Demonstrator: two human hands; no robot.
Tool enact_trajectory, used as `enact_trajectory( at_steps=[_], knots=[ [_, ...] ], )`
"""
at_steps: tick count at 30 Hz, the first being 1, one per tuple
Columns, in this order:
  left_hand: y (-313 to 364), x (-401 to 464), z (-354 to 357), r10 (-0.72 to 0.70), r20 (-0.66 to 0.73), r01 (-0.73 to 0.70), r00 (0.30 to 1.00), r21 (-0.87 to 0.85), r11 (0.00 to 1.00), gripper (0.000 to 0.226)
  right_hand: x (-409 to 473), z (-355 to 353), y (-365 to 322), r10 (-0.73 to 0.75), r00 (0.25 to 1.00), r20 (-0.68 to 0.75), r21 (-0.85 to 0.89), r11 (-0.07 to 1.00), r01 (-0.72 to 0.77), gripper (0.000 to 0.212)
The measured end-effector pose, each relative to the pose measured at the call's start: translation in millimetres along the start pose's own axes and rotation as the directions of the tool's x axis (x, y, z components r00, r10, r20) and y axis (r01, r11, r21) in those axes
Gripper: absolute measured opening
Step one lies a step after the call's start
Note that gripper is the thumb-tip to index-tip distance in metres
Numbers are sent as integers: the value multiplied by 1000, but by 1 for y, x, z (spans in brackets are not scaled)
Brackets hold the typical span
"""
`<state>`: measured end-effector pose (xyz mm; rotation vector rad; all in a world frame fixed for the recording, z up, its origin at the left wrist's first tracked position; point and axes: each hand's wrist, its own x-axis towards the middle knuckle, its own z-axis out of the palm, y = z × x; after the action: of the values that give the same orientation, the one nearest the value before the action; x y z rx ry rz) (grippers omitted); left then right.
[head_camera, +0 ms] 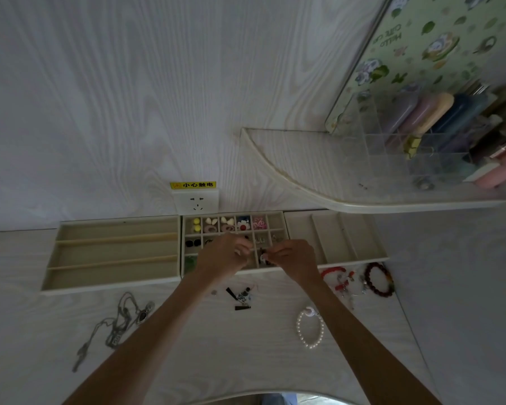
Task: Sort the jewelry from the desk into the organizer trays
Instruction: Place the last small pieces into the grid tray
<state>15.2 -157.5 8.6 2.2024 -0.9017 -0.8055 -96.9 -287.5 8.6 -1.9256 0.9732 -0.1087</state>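
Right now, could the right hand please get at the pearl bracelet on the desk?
Probably yes: the pearl bracelet lies uncovered beside the right forearm, but the right hand pinches a small piece over the grid tray.

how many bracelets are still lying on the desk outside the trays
3, perhaps more: a pearl bracelet near the right forearm, a dark red beaded one at the far right, and a red one tangled with charm pieces beside it.
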Motion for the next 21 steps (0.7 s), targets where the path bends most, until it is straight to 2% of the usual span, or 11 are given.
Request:
enact_trajectory(
  at_steps=[6,13,19,21],
  knots=[
    [-6,-9,-14,-7,-8,7,1000,-5,1000,30,1,8,0,-116,993,7,-263,958,113,13],
    [-13,-23,-24,-30,-8,31,1000,83,996,24,4,7,8,-288,957,-28,-564,795,222,12],
    [-20,-36,-30,-41,-2,41,999,169,985,17,-9,5,4,-427,897,-115,-548,780,301,4],
    [-25,-45,-28,-54,10,50,999,219,974,14,-24,7,1,-479,877,-41,-509,765,394,3]
  ],
)
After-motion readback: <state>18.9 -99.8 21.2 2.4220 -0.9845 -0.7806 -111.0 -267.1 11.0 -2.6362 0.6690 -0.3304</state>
